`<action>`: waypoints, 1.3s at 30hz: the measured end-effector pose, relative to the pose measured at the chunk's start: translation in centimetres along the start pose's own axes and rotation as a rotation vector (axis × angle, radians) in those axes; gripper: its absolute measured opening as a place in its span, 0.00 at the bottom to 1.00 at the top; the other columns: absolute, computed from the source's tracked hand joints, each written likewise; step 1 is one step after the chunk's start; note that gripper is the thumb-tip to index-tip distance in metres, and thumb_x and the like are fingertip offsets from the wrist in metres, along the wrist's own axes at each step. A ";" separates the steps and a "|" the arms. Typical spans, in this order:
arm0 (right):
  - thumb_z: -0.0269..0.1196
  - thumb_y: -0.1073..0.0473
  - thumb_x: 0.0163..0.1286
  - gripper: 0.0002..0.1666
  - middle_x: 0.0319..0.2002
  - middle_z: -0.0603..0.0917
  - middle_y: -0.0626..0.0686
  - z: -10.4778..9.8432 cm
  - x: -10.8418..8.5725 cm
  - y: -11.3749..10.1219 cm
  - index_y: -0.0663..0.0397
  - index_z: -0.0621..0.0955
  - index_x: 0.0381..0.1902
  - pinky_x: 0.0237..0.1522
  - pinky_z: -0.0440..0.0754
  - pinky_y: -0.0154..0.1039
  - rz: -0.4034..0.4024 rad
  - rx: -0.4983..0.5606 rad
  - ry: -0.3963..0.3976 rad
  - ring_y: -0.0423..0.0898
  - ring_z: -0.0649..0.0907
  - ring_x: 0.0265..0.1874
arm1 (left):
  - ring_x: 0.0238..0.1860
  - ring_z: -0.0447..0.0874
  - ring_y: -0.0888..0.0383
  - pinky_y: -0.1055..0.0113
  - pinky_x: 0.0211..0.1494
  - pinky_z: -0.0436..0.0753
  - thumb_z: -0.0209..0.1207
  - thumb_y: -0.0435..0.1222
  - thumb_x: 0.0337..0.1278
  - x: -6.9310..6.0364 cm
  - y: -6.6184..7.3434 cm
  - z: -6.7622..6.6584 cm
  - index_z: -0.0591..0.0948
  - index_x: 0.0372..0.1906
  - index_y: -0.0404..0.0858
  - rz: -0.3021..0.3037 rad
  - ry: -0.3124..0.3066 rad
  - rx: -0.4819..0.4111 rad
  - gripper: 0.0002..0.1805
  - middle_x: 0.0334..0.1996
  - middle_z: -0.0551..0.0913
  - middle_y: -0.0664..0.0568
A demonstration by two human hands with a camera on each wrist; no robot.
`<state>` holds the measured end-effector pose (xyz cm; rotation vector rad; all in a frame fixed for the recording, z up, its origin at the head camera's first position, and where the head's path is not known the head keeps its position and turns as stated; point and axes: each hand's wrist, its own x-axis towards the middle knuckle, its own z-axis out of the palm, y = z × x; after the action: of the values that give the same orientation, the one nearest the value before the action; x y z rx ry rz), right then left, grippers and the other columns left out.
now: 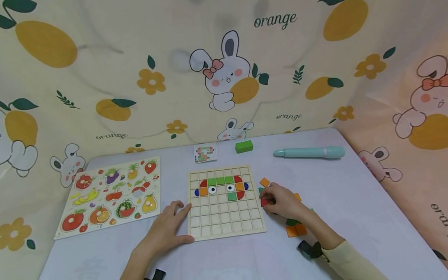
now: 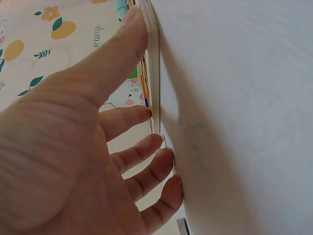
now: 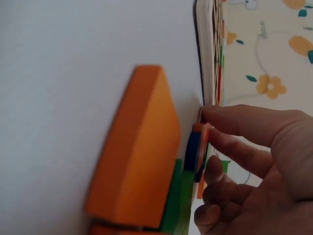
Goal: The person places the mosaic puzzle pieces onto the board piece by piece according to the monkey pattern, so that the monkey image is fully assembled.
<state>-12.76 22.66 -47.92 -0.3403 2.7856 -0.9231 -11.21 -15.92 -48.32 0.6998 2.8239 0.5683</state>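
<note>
A wooden grid board (image 1: 226, 219) lies on the table. Colored pieces fill some of its upper cells, with two round eye pieces (image 1: 212, 190) among them. My left hand (image 1: 167, 227) rests at the board's left side, its thumb and index finger touching the edge. Just off the right edge, my right hand (image 1: 285, 200) reaches down among loose pieces, fingertips at a red piece (image 1: 264, 202). In the right wrist view, its fingers are bent close to a blue piece (image 3: 192, 151); whether they pinch anything is unclear. Orange squares (image 1: 296, 230) lie under and beside that wrist.
A fruit picture board (image 1: 116, 201) lies to the left. Behind the grid board are a small pattern card (image 1: 205, 153) and a green block (image 1: 244, 146). A teal pen-shaped object (image 1: 309, 153) lies at the back right. Printed cloth hangs behind the table.
</note>
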 end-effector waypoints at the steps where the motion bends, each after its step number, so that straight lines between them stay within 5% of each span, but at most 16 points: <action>1: 0.73 0.66 0.59 0.12 0.35 0.75 0.47 0.0 0.0 0.0 0.55 0.84 0.40 0.38 0.77 0.38 -0.010 0.001 -0.007 0.44 0.75 0.34 | 0.52 0.69 0.51 0.54 0.55 0.74 0.76 0.57 0.38 0.0 0.0 0.0 0.69 0.73 0.41 -0.001 0.000 -0.001 0.54 0.63 0.69 0.44; 12: 0.70 0.71 0.61 0.11 0.28 0.77 0.47 -0.2 0.0 -0.5 0.55 0.78 0.32 0.29 0.76 0.35 -0.012 0.145 -0.006 0.45 0.75 0.28 | 0.52 0.69 0.50 0.53 0.55 0.74 0.76 0.57 0.38 0.0 -0.1 0.0 0.70 0.73 0.41 -0.002 0.007 0.007 0.53 0.63 0.69 0.44; 19: 0.66 0.71 0.65 0.11 0.36 0.81 0.53 0.7 1.1 -1.1 0.64 0.82 0.46 0.31 0.79 0.33 -0.112 0.348 0.067 0.45 0.80 0.30 | 0.53 0.69 0.50 0.53 0.56 0.74 0.76 0.57 0.38 -0.1 -0.1 0.2 0.69 0.73 0.42 -0.005 -0.001 -0.005 0.54 0.64 0.69 0.44; 26: 0.64 0.73 0.64 0.13 0.39 0.83 0.57 2.6 4.2 -4.6 0.67 0.84 0.48 0.32 0.80 0.32 -0.146 0.486 0.011 0.45 0.83 0.28 | 0.53 0.69 0.50 0.53 0.55 0.74 0.76 0.57 0.38 0.0 -0.3 0.2 0.69 0.73 0.41 0.005 0.008 -0.003 0.54 0.64 0.69 0.44; 33: 0.65 0.73 0.65 0.11 0.30 0.81 0.53 6.0 7.1 -9.0 0.65 0.80 0.46 0.31 0.84 0.37 -0.132 0.537 -0.102 0.49 0.86 0.24 | 0.53 0.69 0.50 0.53 0.55 0.74 0.75 0.57 0.39 0.1 -0.3 0.2 0.69 0.73 0.41 0.018 0.005 -0.014 0.53 0.63 0.69 0.44; 39: 0.67 0.71 0.64 0.04 0.26 0.79 0.47 8.0 8.6 -10.7 0.60 0.84 0.36 0.30 0.78 0.32 -0.226 0.371 -0.038 0.42 0.78 0.25 | 0.54 0.69 0.49 0.52 0.55 0.74 0.76 0.55 0.40 0.0 -0.1 0.0 0.70 0.73 0.40 0.027 0.013 -0.015 0.52 0.63 0.69 0.44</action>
<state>-17.30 7.49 -48.63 -0.6102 2.5041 -1.4367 -11.25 -16.03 -48.39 0.7352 2.8233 0.6006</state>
